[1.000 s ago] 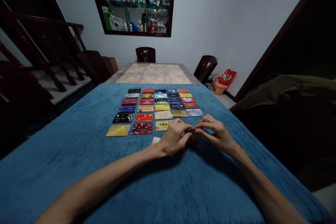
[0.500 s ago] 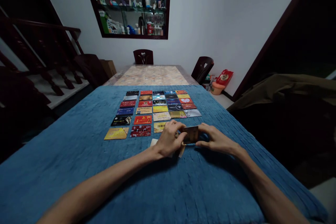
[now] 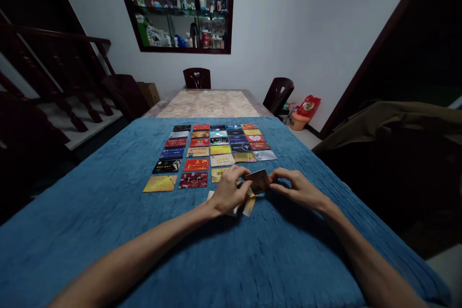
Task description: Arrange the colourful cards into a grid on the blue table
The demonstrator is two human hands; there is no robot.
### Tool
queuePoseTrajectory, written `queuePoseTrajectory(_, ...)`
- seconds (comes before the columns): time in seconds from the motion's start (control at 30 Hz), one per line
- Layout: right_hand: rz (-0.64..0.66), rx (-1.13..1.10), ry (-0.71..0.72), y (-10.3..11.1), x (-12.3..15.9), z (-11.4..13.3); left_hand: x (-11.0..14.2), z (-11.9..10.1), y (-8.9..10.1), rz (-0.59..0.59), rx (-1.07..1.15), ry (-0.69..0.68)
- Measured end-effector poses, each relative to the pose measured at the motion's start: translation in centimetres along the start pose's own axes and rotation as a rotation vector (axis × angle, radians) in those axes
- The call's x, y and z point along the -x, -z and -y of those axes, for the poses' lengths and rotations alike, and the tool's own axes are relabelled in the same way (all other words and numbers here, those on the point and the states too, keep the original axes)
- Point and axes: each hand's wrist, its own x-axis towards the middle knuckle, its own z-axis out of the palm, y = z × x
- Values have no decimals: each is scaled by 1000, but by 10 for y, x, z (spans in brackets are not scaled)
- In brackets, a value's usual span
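Note:
Between my two hands a dark brownish card (image 3: 259,182) is held tilted above the blue cloth. My left hand (image 3: 232,191) pinches its left edge between thumb and fingers. The fingertips of my right hand (image 3: 294,186) close on its right edge. Under my left hand lie a few loose cards, among them a pale yellow card (image 3: 249,206) and a whitish card partly hidden by the hand. Just beyond, a yellow card (image 3: 218,174) with dark characters is partly covered by my left fingers. A maroon card (image 3: 194,180) and a gold card (image 3: 160,184) lie to its left.
Several printed cards lie in rows on the blue cloth (image 3: 119,192), including a silver card (image 3: 265,155) at the right. Past the cloth is the patterned tabletop (image 3: 209,103). Dark chairs (image 3: 279,94) stand around the table. A wall cabinet (image 3: 186,50) hangs behind.
The card between my hands has tilted, its right side rising, and moved slightly left. My right hand has shifted a little left and its fingers have drawn closer together.

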Motion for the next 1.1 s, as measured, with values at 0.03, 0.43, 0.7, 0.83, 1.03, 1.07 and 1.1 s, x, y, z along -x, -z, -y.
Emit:
queuePoseTrajectory(0.03,-2,-8,-5,0,0,1,0,0,0,-1,-3,3)
queuePoseTrajectory(0.43,-168,6,48,0,-1,4,0,8,-1,-20,-6,-33)
queuePoseTrajectory(0.7,-208,133,122,0,-1,6,5,6,4,55,-152,-160)
queuePoseTrajectory(0.83,-242,161,141,-3,0,2,7,6,6,121,-284,-233)
queuePoseTrajectory(1.03,-277,174,167,-5,-1,2,8,7,2,137,-468,-331)
queuePoseTrajectory(1.07,-276,177,170,-6,-1,3,8,8,2,132,-488,-341)
queuePoseTrajectory(1.1,-277,182,173,-6,-1,3,8,8,1,125,-506,-351)
